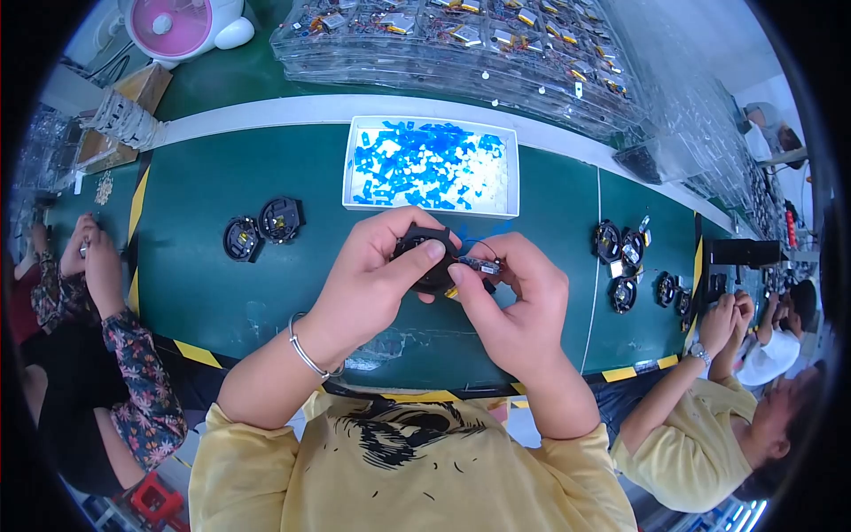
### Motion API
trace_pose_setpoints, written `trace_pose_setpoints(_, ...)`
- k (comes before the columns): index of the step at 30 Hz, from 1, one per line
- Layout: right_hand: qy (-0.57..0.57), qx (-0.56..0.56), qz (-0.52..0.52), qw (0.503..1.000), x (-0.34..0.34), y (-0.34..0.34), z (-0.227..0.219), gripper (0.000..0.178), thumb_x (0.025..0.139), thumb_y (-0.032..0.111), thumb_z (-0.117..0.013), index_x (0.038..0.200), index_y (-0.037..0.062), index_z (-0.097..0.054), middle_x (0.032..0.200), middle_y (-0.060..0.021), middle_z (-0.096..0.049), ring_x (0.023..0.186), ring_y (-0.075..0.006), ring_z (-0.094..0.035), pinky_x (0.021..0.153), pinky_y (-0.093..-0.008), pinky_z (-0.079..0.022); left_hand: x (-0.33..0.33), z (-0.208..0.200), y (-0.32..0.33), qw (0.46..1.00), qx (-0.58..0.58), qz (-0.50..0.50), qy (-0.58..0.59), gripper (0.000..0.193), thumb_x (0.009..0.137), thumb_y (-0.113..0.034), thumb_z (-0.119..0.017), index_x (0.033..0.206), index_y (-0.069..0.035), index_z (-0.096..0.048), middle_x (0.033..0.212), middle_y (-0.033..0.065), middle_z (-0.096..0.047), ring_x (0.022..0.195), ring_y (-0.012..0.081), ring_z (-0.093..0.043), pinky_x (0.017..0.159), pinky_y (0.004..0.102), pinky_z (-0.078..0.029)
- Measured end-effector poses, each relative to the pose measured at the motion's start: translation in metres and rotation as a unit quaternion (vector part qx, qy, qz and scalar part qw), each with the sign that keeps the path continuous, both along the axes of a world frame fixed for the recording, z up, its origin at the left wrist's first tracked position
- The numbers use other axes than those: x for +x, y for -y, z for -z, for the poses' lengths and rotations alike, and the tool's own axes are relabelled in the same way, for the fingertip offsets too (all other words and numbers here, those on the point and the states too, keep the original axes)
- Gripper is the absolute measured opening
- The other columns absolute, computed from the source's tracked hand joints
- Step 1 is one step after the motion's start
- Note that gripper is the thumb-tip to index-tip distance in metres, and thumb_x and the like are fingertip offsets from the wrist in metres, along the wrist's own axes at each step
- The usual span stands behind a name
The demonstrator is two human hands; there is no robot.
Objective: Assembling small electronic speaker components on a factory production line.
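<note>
My left hand grips a round black plastic housing, its thumb pressed over the top. Between the thumb and fingers of my right hand is a small circuit board with thin wires, held against the housing's right side. A bit of yellow shows below the board, partly covered by my right thumb. Just beyond my hands stands a white box holding many small blue pieces and white bits. The inside of the housing is mostly hidden by my fingers.
Two round black housings lie left on the green table. Several more with electronics lie right. Clear trays of parts are stacked at the back, near a pink-and-white fan. Co-workers' hands work at both sides.
</note>
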State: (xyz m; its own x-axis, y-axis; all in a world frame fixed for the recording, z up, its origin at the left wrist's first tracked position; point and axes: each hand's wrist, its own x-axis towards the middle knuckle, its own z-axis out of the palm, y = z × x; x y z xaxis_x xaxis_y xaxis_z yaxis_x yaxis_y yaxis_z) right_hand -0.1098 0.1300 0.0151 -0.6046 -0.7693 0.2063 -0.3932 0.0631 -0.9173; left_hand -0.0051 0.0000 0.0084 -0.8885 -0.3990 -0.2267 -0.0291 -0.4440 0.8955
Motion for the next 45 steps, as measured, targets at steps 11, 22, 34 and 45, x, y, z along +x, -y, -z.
trace_pose_setpoints(11,-0.233,-0.106,0.026,0.966,-0.006,0.003,0.003,0.014,0.065,-0.003,-0.067,0.075,0.0012,-0.058,0.07,-0.0071,-0.06,0.06,-0.0174,-0.057,0.055,-0.0257,-0.045,0.005,-0.006,-0.018,0.988,-0.146,-0.029,-0.052,0.028,0.086,0.013,-0.046,0.111,0.005,-0.055,0.108,0.0117,-0.062,0.095,0.0142,-0.062,0.085,0.0282,-0.052)
trace_pose_setpoints(22,-0.179,-0.059,0.041,0.981,0.001,0.004,-0.007,0.014,0.064,-0.002,-0.065,0.074,0.0006,-0.056,0.068,-0.007,-0.058,0.059,-0.0173,-0.056,0.055,-0.0258,-0.045,0.008,-0.009,-0.017,0.945,-0.322,-0.054,-0.009,0.032,0.083,0.011,-0.051,0.113,0.003,-0.059,0.104,0.012,-0.066,0.089,0.0135,-0.065,0.073,0.0244,-0.055)
trace_pose_setpoints(34,-0.188,-0.051,0.04,0.98,0.001,0.005,-0.008,0.014,0.063,-0.003,-0.066,0.073,0.0006,-0.056,0.068,-0.0067,-0.059,0.059,-0.017,-0.056,0.054,-0.0254,-0.045,0.009,-0.009,-0.019,0.962,-0.267,-0.042,-0.035,0.033,0.083,0.011,-0.051,0.114,0.003,-0.06,0.105,0.0111,-0.066,0.089,0.0128,-0.065,0.074,0.0231,-0.053)
trace_pose_setpoints(45,-0.101,-0.04,0.014,0.994,0.002,0.001,-0.014,0.013,0.072,-0.005,-0.069,0.082,-0.0028,-0.06,0.074,-0.0071,-0.061,0.063,-0.0105,-0.056,0.057,-0.0211,-0.044,0.007,-0.011,-0.015,0.988,-0.138,-0.031,-0.067,0.03,0.085,0.011,-0.052,0.114,0.004,-0.057,0.111,0.0138,-0.062,0.103,0.0172,-0.06,0.083,0.0266,-0.051)
